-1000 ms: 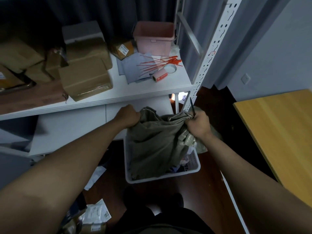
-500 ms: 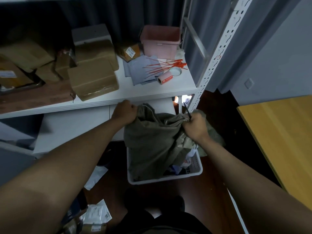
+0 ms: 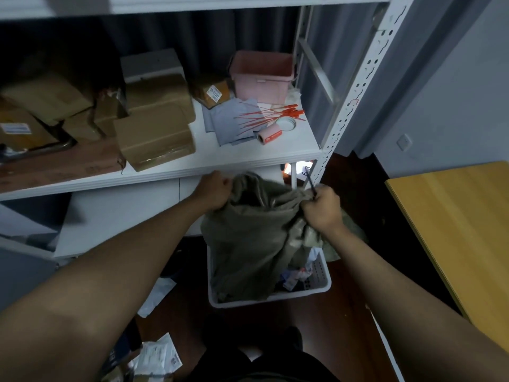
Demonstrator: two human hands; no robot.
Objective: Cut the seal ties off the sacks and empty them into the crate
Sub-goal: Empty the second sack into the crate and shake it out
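An olive-green cloth sack hangs over a white plastic crate on the floor. My left hand grips the sack's left top edge. At the sack's right top edge my right hand holds the cloth bunched together with a thin dark tool that sticks up from the fist. The sack's lower end lies inside the crate, where small packets show beside it. Red seal ties lie in a loose bundle on the white shelf above.
On the shelf stand brown cardboard parcels, a pink bin, grey mailers and a pink roll. A perforated white upright rises at the right. A wooden table is at the far right. Loose packets lie on the floor.
Both hands have lifted the sack a little higher over the crate, toward the shelf edge. More packets show in the crate beside the sack.
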